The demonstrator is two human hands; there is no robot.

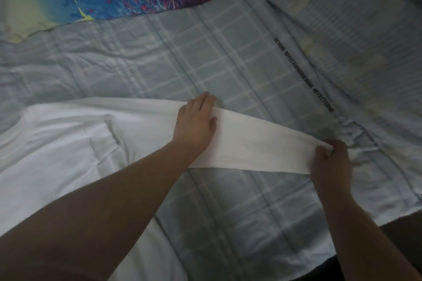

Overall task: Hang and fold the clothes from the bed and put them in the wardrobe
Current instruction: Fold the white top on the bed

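Right grip [331, 162] on sleeve [251, 143] — left grip [196, 121] atop

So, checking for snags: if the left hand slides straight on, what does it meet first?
The left hand leaves the white sleeve onto bare checked bedsheet; nothing else close, seemingly.

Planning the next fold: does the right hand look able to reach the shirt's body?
Probably, but not straight across: the right hand pinches the sleeve end, and the left hand and forearm lie over the sleeve between it and the shirt.
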